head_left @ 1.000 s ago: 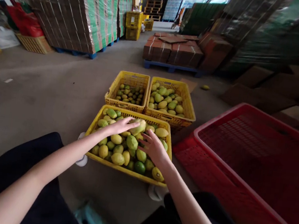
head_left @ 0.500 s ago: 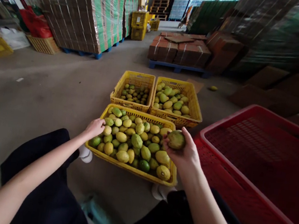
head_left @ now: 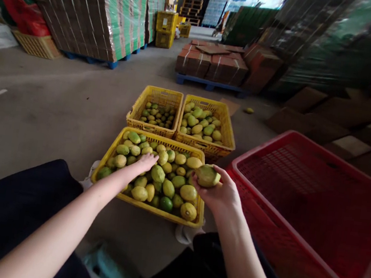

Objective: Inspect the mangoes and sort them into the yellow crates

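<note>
A yellow crate (head_left: 116, 193) full of green and yellow lemons stands on the floor between my feet. My left hand (head_left: 147, 162) lies over the middle of the pile, fingers stretched out, their tips at a yellow lemon (head_left: 162, 157). What is under the palm is hidden. At the crate's right side, my right hand (head_left: 221, 193) holds a large, dull green lemon (head_left: 207, 176) between thumb and fingers, raised above the rim.
Behind are two more yellow crates, one with small fruit (head_left: 136, 121) and one with larger fruit (head_left: 227, 142). A big red crate (head_left: 266, 142) stands close on my right. Farther back are flat cartons on a blue pallet (head_left: 208, 85) and wrapped stacks (head_left: 86, 14). One fruit (head_left: 249, 110) lies on the floor.
My left hand has moved from the crate's left edge rightward to the middle of the lemons. My right hand still holds the large lemon, now turned. The view has shifted slightly right.
</note>
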`<move>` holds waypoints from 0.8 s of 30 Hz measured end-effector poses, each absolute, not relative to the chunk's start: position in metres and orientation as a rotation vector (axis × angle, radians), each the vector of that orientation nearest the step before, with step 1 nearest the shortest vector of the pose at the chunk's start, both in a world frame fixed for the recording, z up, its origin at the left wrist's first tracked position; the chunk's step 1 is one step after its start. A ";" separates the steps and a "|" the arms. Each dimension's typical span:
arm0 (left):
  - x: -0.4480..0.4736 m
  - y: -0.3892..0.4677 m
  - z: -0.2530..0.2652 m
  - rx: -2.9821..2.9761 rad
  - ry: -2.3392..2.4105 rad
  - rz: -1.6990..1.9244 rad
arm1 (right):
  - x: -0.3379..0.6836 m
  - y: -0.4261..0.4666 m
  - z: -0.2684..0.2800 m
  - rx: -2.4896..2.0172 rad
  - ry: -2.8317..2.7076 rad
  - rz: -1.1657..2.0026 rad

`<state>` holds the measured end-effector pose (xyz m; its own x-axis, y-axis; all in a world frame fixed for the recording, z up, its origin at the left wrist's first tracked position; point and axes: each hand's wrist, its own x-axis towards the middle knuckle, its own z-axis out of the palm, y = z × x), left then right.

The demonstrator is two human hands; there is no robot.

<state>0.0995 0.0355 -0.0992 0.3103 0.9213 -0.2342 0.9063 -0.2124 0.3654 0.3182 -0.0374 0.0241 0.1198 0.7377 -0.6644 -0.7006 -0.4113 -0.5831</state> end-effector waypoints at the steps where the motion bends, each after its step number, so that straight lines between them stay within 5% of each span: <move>1: 0.102 0.035 -0.102 2.157 1.641 0.048 | 0.321 -0.039 0.022 -1.229 -0.081 1.568; 10: 0.084 0.041 -0.091 2.150 1.570 0.168 | 0.319 -0.039 0.019 -1.182 -0.295 1.597; 20: 0.059 0.004 0.067 1.512 0.869 1.156 | 0.270 -0.048 0.034 -1.039 -0.523 1.615; 24: 0.058 -0.028 0.072 1.398 0.825 1.171 | 0.253 -0.064 0.034 -0.925 -0.764 1.477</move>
<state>0.0578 -0.0279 0.0719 0.2737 0.9398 0.2047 -0.1233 -0.1768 0.9765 0.2533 -0.0644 0.0339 -0.0127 0.9926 -0.1207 -0.4748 -0.1122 -0.8729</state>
